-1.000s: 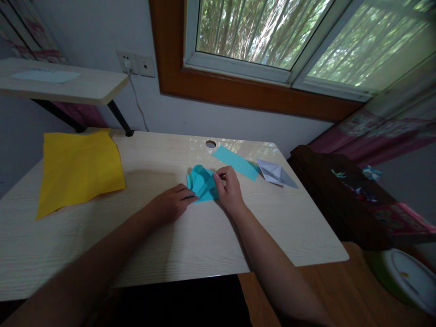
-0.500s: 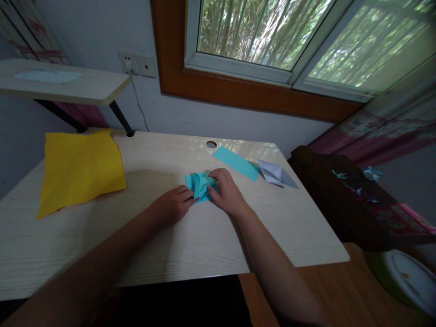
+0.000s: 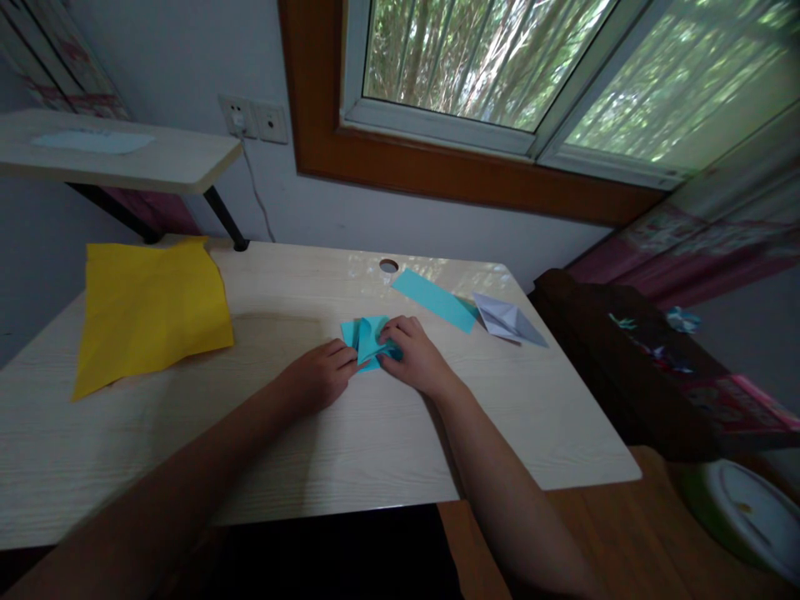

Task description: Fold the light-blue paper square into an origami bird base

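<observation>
Two hands pinch a folded turquoise paper piece (image 3: 368, 341) on the pale wooden desk (image 3: 350, 433).
Left hand (image 3: 320, 377) and right hand (image 3: 412, 357) grip its edges; a round green container (image 3: 741, 508) sits lidded, contents hidden.

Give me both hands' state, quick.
Left hand: fingers curled, pressing the left edge of the folded blue paper.
Right hand: fingers curled, pinching the same paper from the right.
</observation>
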The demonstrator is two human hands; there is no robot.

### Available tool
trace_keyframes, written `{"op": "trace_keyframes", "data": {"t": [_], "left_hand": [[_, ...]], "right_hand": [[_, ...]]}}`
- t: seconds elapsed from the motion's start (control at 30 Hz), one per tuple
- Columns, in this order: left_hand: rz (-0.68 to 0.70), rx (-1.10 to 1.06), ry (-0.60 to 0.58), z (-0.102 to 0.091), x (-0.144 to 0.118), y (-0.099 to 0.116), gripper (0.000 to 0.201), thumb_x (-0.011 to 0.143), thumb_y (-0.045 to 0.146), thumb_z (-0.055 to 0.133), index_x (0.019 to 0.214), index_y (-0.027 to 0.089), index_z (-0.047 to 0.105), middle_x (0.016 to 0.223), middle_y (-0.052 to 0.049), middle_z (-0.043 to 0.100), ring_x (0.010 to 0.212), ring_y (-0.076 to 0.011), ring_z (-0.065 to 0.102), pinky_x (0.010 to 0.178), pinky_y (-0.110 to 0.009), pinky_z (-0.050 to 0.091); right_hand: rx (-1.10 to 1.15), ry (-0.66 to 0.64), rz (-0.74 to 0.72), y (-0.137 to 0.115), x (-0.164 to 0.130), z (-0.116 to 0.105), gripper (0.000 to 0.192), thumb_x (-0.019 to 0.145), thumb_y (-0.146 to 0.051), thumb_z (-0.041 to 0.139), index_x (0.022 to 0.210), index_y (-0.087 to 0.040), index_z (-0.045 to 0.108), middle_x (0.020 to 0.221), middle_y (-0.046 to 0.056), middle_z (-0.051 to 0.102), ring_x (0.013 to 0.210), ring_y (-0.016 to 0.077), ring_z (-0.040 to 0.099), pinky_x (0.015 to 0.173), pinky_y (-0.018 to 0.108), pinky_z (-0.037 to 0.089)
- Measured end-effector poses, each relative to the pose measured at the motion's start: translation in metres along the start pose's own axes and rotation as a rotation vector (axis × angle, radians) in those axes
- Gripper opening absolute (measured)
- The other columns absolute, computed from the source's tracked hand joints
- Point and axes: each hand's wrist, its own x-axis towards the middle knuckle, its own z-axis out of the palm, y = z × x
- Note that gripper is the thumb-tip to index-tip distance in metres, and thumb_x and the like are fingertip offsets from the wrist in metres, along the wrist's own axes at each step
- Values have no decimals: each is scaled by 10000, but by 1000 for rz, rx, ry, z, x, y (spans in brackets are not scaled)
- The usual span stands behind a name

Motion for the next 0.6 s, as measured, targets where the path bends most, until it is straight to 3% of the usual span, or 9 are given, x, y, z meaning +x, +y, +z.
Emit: {"op": "trace_keyframes", "data": {"t": [0.2, 0.4, 0.6], "left_hand": [[6, 0, 32, 7, -3, -2, 364, 942, 61, 497, 1266, 127, 649, 1050, -110, 661, 952, -238, 566, 868, -408, 561], [50, -16, 61, 10, -4, -3, 335, 968, 83, 499, 1261, 114, 660, 1123, -133, 688, 998, -242, 595, 888, -417, 572], [97, -70, 86, 9, -4, -1, 325, 960, 76, 527, 1248, 125, 671, 1096, -133, 714, 1045, -243, 634, 895, -405, 583]], "right_hand": [[-28, 87, 89, 2, 1, 6, 197, 810, -139, 640, 981, -220, 582, 1040, 93, 600, 1009, 268, 564, 897, 430, 503], [117, 258, 228, 10, 2, 7, 266, 895, -231, 619, 1161, -227, 627, 1123, 93, 665, 1048, 255, 636, 911, 412, 534], [304, 246, 235, 12, 4, 11, 279, 969, -338, 582, 1219, -272, 687, 1251, 59, 723, 1178, 253, 660, 1053, 447, 501]]}}
